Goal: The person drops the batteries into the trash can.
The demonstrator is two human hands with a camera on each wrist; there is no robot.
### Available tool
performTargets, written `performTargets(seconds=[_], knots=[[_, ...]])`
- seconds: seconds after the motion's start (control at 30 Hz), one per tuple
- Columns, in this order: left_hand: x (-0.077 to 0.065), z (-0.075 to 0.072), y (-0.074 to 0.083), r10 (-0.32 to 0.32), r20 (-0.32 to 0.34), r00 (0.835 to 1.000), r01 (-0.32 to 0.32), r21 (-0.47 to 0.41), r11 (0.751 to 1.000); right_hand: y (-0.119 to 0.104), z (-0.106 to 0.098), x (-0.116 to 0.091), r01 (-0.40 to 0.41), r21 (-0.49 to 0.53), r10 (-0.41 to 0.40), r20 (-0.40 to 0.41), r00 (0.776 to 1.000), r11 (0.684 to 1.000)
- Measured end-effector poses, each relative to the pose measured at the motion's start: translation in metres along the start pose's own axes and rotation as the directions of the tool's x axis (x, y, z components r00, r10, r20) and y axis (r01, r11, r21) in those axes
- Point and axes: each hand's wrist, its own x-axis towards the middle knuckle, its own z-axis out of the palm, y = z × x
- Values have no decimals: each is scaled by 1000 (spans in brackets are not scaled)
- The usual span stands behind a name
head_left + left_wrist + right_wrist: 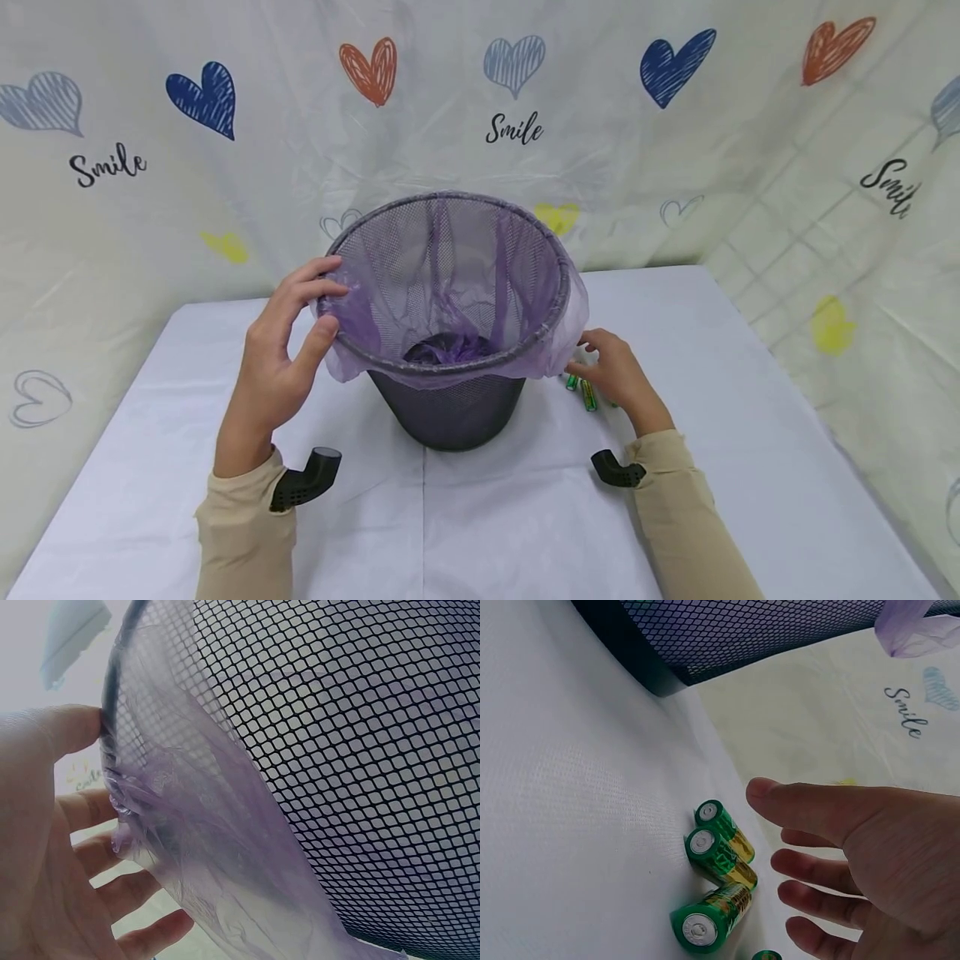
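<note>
Purple translucent plastic liner bag (pixel 450 275) sits inside the dark grey wire-mesh waste basket (pixel 450 408), its edge folded outward over the rim; the basket stands upright near the middle of the white-covered worktop (pixel 750 467). My left hand (pixel 281 358) is at the basket's left rim, thumb and fingertips pinching the folded liber edge against the metal ring; the left wrist view confirms the thumb (pixel 52 731) pressed on the rim with film bunched beneath it. My right hand (pixel 615 371) is released, fingers relaxed and holding nothing, hovering low beside the basket's right side, just above a cluster of green-and-yellow cylindrical batteries (pixel 720 877) lying on the worktop. The batteries lie close together, near the basket base but apart from it. Risk assessment: the liner film is thin, so a hard pull at the left rim could, in my judgement, tear it or drag the fold off the ring. The basket is light and held from one side only; a sideways push may tip or slide it. The batteries are round and lie free, so a careless brush by the right hand would likely roll them away.
</note>
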Motion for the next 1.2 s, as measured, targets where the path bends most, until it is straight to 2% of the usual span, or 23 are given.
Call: performTargets(seconds=[0.53, 0.87, 1.0, 1.2], knots=[[4, 0, 5, -2, 12, 1000, 2, 18, 1000, 4, 8, 2, 19, -45, -19, -10, 1000, 999], [4, 0, 5, -6, 15, 1000, 6, 18, 1000, 6, 16, 2, -13, -52, 13, -18, 1000, 999], [2, 0, -1, -3, 17, 1000, 3, 16, 1000, 7, 20, 2, -7, -54, 5, -50, 999, 999], [-5, -1, -25, -3, 17, 1000, 2, 20, 1000, 6, 21, 3, -8, -55, 5, -52, 999, 998]])
